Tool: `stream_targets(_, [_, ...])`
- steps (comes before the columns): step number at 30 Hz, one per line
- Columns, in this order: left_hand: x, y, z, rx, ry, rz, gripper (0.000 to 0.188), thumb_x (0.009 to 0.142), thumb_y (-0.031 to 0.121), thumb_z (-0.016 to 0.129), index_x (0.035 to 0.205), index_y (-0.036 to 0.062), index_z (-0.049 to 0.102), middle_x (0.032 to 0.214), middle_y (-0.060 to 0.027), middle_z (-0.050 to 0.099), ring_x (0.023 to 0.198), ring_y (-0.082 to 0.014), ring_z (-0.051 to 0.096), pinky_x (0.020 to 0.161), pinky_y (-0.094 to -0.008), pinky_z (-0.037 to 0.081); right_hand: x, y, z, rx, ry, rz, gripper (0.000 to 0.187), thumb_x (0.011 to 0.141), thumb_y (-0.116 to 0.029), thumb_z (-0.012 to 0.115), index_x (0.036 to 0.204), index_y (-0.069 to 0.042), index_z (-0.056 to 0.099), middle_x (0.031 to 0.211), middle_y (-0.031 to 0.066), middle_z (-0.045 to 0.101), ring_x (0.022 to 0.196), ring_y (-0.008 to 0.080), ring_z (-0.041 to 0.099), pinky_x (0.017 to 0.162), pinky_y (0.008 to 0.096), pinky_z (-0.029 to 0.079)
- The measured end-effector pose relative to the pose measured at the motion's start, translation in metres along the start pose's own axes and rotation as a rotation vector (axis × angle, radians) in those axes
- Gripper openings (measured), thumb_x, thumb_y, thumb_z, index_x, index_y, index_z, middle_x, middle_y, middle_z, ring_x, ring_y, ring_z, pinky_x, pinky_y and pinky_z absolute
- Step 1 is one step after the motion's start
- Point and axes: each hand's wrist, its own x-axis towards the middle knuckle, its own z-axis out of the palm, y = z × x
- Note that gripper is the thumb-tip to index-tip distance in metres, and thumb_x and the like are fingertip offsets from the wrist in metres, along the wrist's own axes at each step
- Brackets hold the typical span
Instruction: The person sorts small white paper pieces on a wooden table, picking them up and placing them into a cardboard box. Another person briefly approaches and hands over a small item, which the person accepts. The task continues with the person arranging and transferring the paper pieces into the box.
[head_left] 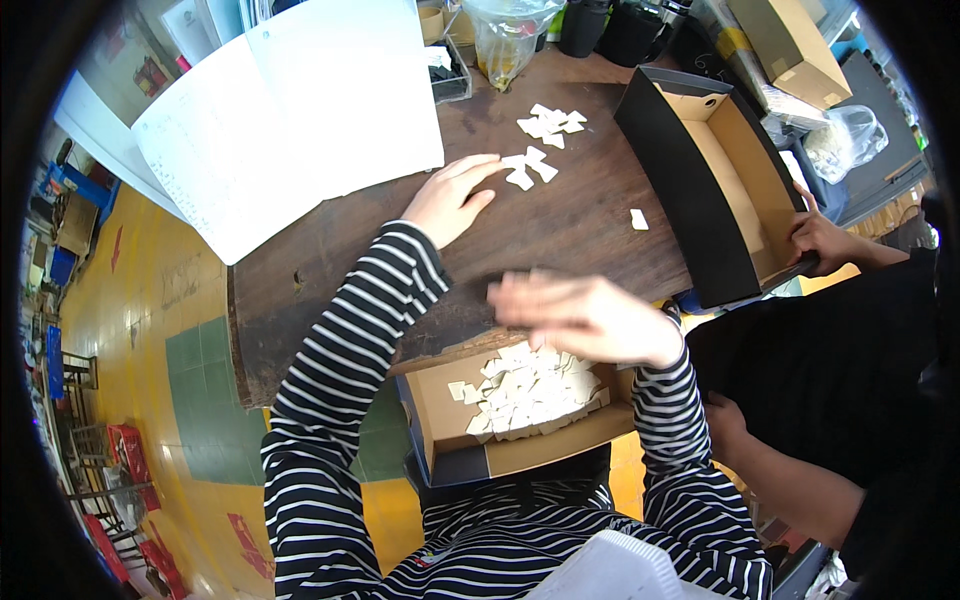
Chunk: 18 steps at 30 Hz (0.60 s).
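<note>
My left hand [452, 202] lies on the dark wooden table with its fingers stretched and the thumb apart. Its fingertips reach a small group of cream-white cut pieces [537, 160], which look like paper or card. Blurred by motion, my right hand [600, 318] hangs above the table's near edge; whether it holds anything does not show. Below it, an open cardboard box [445, 400] at my lap contains a heap of similar pieces [535, 390]. Another pile [552, 122] lies farther back on the table, and a single piece [639, 219] sits to the right.
A person at the right grips a long black open box [690, 190] on the table [360, 270]. White sheets [300, 120] cover the back left. A plastic bag [505, 30], a small clear tray [450, 75] and dark containers line the back edge. A brown carton [790, 50] stands back right.
</note>
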Motion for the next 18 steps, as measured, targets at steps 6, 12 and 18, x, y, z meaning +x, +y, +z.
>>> stream_targets(6, [0.024,0.000,0.011,-0.031,-0.129,-0.083,0.063,0.100,0.007,0.051,0.158,0.0167,0.029,0.148,-0.0080,0.054,0.139,-0.0232,0.047,0.122,-0.0463,0.025,0.056,0.049,-0.055,-0.157,0.552,0.272,0.037,0.102,-0.013,0.054,0.136,0.000,0.058,0.138,0.0199,0.061,0.128,0.0310,0.059,0.108,0.0357,0.043])
stream_targets(12, [0.009,-0.013,-0.004,-0.688,-0.005,-0.232,0.073,0.084,-0.019,0.044,0.151,0.0097,0.042,0.120,-0.0106,0.070,0.121,-0.0142,0.058,0.108,-0.0262,0.038,0.069,0.082,-0.024,-0.382,0.343,0.193,0.036,0.099,-0.015,0.057,0.129,0.003,0.061,0.145,0.0237,0.051,0.129,0.0352,0.056,0.108,0.0395,0.045])
stream_targets(18, [0.008,-0.017,0.002,-0.550,0.048,-0.239,0.058,0.082,-0.021,0.042,0.132,0.0023,0.060,0.113,-0.0107,0.072,0.107,-0.0140,0.065,0.102,-0.0271,0.044,0.047,0.066,0.004,-0.432,0.361,0.204,0.037,0.098,-0.015,0.059,0.130,0.002,0.061,0.146,0.0199,0.052,0.136,0.0335,0.049,0.114,0.0399,0.039])
